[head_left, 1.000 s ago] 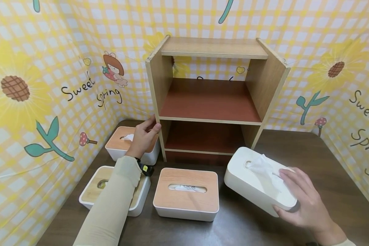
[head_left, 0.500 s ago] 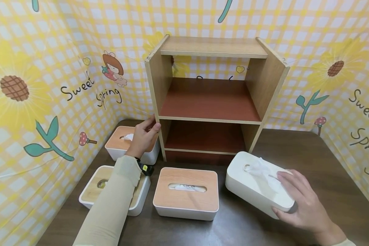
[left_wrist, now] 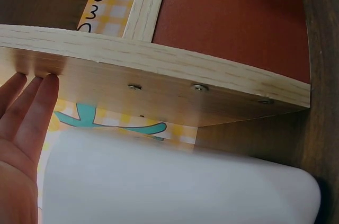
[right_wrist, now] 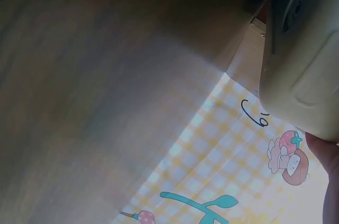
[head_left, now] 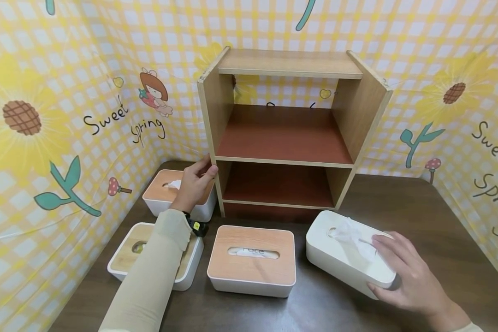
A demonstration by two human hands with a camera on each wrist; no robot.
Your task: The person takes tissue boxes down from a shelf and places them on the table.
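Note:
My left hand (head_left: 192,185) rests against the outer face of the wooden shelf's left side panel (head_left: 210,121), with the thumb by its front edge. In the left wrist view, straight fingers (left_wrist: 33,108) touch that panel below its front edge. At the right, my right hand (head_left: 412,279) grips the near right end of a white tissue box (head_left: 336,267), fingers over the lid and thumb on the side. A tissue sticks out of its slot. The right wrist view shows the box's underside (right_wrist: 304,60), raised off the table.
A wood-lidded tissue box (head_left: 251,265) stands before the shelf. Another (head_left: 162,184) sits behind my left hand, and a bamboo-lidded one (head_left: 122,258) lies partly under my left sleeve. Red-brown shelf boards (head_left: 284,138) span the unit. Checked cloth (head_left: 423,60) surrounds the dark table (head_left: 394,198).
The white tissue box, in my right hand, has come a little down and nearer to me, away from the shelf's lower right corner. My left hand stays at the side panel.

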